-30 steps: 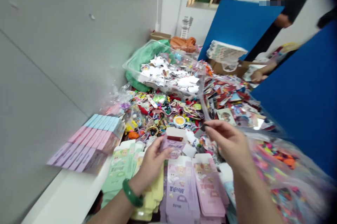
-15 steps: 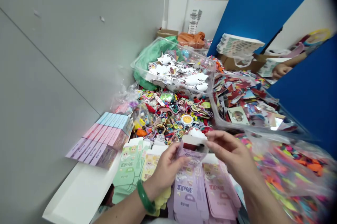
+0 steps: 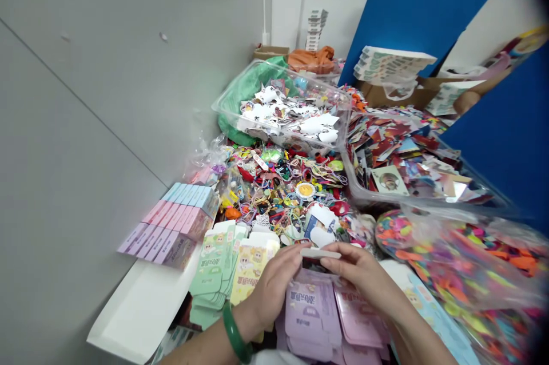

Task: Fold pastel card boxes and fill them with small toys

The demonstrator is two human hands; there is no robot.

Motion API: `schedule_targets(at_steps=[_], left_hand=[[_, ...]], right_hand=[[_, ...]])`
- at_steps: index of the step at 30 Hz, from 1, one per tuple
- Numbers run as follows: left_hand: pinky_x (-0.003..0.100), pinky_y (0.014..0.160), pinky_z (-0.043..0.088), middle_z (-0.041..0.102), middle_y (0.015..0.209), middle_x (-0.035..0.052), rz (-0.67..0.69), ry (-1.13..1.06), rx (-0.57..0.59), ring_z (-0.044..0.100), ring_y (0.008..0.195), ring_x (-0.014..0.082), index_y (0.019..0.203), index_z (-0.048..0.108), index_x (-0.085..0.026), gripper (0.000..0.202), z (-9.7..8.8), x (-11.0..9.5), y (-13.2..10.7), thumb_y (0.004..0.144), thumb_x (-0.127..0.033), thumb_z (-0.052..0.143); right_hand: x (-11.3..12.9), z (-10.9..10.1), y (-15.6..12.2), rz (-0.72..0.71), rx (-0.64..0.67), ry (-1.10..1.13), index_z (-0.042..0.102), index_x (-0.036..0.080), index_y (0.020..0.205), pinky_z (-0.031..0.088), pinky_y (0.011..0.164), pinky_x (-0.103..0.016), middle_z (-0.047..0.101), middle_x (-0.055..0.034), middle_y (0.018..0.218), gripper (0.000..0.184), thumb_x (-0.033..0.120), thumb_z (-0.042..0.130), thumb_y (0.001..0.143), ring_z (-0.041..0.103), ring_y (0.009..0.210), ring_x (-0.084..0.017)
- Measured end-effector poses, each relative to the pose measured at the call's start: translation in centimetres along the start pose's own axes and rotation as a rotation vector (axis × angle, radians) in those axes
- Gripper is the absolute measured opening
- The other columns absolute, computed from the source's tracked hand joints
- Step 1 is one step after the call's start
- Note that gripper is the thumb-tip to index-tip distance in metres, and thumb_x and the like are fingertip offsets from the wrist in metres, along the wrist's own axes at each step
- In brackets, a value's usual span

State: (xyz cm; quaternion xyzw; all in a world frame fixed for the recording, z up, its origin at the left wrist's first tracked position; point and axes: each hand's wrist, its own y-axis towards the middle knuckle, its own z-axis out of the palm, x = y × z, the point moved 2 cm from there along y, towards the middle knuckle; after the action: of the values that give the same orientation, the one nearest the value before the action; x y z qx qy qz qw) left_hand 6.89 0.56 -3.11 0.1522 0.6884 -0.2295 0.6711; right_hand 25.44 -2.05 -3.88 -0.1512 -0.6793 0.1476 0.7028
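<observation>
Between my two hands is a small purple cardboard box [image 3: 315,277], its white top flap raised and its dark opening showing. My left hand [image 3: 274,282], with a green bangle at the wrist, grips the box's left side. On the other side my right hand [image 3: 364,276] has its fingers and thumb on the flap's right end. Below them lie stacks of flat purple cartons [image 3: 306,316] and flat pink cartons [image 3: 360,319]. Flat green cartons [image 3: 211,270] and yellow cartons [image 3: 249,265] are left of my left hand. Light blue cartons [image 3: 435,302] lie partly behind my right forearm.
Filled blue, pink and purple boxes [image 3: 174,222] stand in rows on a white tray [image 3: 132,308] by the grey wall. Small trinkets [image 3: 278,182] pile up ahead. Clear bins hold white cutouts [image 3: 291,116] and cards [image 3: 398,153]. Bagged colourful pieces [image 3: 476,273] lie right. A co-worker's hand [image 3: 467,100] shows behind blue panels.
My hands have come closer together with the purple box, and my right hand has moved onto its top flap. The view has shifted slightly.
</observation>
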Motion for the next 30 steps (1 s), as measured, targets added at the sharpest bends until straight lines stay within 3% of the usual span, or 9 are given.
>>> schedule_targets(at_steps=[4,7,11,13,15,17,20,24,30], left_hand=[[0.041,0.104,0.041,0.07,0.114,0.0085,-0.092,-0.153,0.001,0.06,0.112,0.0234,0.11,0.07,-0.018,0.031,0.6,-0.6,0.8,0.091,-0.037,0.054],[0.036,0.092,0.047,0.069,0.102,0.0072,-0.103,-0.148,-0.016,0.062,0.098,0.0199,0.109,0.067,-0.016,0.026,1.1,-0.8,1.4,0.086,-0.028,0.06],[0.027,0.076,0.049,0.065,0.093,0.0042,0.085,0.018,-0.125,0.06,0.089,0.0161,0.099,0.066,-0.018,0.021,0.6,-0.9,1.4,0.079,-0.022,0.069],[0.025,0.072,0.049,0.065,0.092,0.0054,0.228,0.134,-0.121,0.061,0.09,0.0167,0.089,0.07,-0.018,0.011,0.2,-0.8,1.1,0.079,-0.022,0.069],[0.024,0.07,0.05,0.067,0.095,0.0082,0.354,0.215,-0.094,0.062,0.092,0.0179,0.085,0.072,-0.017,0.01,0.0,-0.5,0.8,0.079,-0.024,0.071],[0.024,0.068,0.052,0.068,0.099,0.0107,0.41,0.23,-0.075,0.064,0.09,0.018,0.087,0.073,-0.015,0.017,-0.2,-0.3,0.5,0.077,-0.029,0.075],[0.024,0.067,0.053,0.07,0.096,0.0103,0.384,0.291,-0.058,0.064,0.084,0.017,0.091,0.073,-0.015,0.027,-0.1,-0.5,0.4,0.074,-0.034,0.078],[0.026,0.072,0.053,0.072,0.086,0.0067,0.363,0.395,-0.028,0.064,0.081,0.0165,0.093,0.075,-0.018,0.019,0.2,-1.2,0.6,0.079,-0.03,0.074],[0.031,0.083,0.055,0.072,0.094,0.0092,0.384,0.398,-0.093,0.068,0.088,0.0182,0.091,0.077,-0.02,0.02,-0.1,-0.4,0.7,0.084,-0.036,0.068]], right_hand=[[0.8,0.9,0.4,-0.104,-0.024,-0.041,0.069,0.017,0.077,0.033,0.044,-0.022,0.058,0.0026,0.059,0.037,0.05,0.076,0.063,0.044,0.048,-0.009],[0.4,0.8,0.5,-0.225,-0.087,-0.098,0.071,0.017,0.085,0.047,0.055,-0.025,0.069,-0.0029,0.076,0.033,0.046,0.074,0.068,0.06,0.062,-0.015],[-0.5,-0.3,-0.3,-0.598,-0.281,-0.324,0.075,0.023,0.094,0.055,0.066,-0.029,0.073,-0.0057,0.093,0.024,0.039,0.069,0.078,0.068,0.074,-0.019],[-0.8,-0.9,-1.0,-0.823,-0.274,-0.476,0.077,0.028,0.092,0.056,0.073,-0.028,0.073,-0.0045,0.097,0.016,0.033,0.066,0.083,0.07,0.085,-0.02],[-1.2,-1.3,-1.7,-0.962,-0.22,-0.609,0.076,0.031,0.099,0.056,0.079,-0.026,0.073,-0.0028,0.103,0.019,0.027,0.064,0.085,0.07,0.091,-0.019],[-1.7,-1.6,-2.0,-1.021,-0.165,-0.716,0.073,0.032,0.108,0.057,0.08,-0.026,0.071,-0.0025,0.109,0.025,0.025,0.062,0.086,0.07,0.093,-0.018],[-2.2,-1.8,-2.0,-1.055,-0.148,-0.788,0.07,0.029,0.113,0.058,0.08,-0.026,0.071,-0.0038,0.109,0.027,0.027,0.061,0.087,0.07,0.092,-0.019],[-2.2,-2.0,-1.7,-1.048,-0.187,-0.762,0.067,0.027,0.108,0.06,0.071,-0.025,0.072,-0.0035,0.098,0.023,0.03,0.063,0.086,0.071,0.083,-0.019],[-1.6,-1.6,-1.7,-1.093,-0.165,-0.738,0.069,0.029,0.104,0.06,0.071,-0.03,0.071,-0.0061,0.101,0.02,0.023,0.058,0.088,0.071,0.088,-0.022]])
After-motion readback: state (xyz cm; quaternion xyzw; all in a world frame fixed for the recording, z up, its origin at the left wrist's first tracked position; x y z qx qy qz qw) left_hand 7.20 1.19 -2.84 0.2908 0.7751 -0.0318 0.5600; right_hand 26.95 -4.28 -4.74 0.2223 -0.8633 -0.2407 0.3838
